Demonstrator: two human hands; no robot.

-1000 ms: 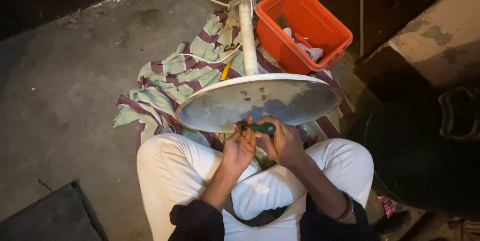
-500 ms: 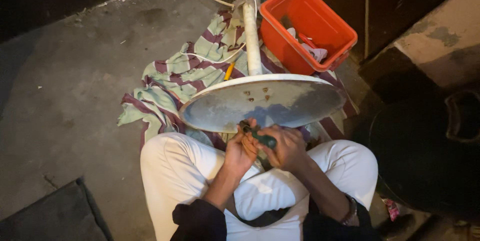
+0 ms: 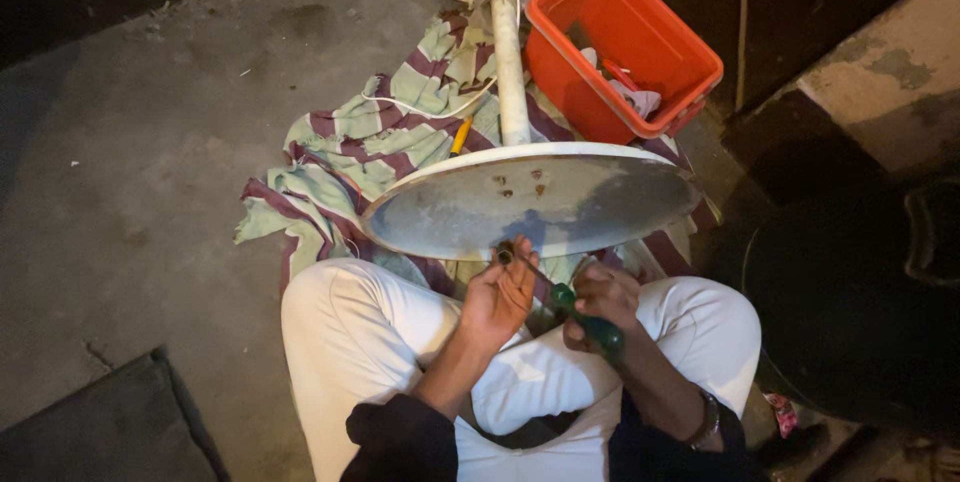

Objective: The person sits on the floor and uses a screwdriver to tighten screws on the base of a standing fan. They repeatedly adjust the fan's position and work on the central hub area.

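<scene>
One screwdriver inside right grip

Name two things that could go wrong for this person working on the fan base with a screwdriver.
1. The left hand holds something small at the tip of the green-handled screwdriver gripped by the right hand; a slip could jab the fingers.
2. The round fan base stands on edge by the knees, its pole lying on a rumpled striped cloth; pushing could roll or shift it.
</scene>
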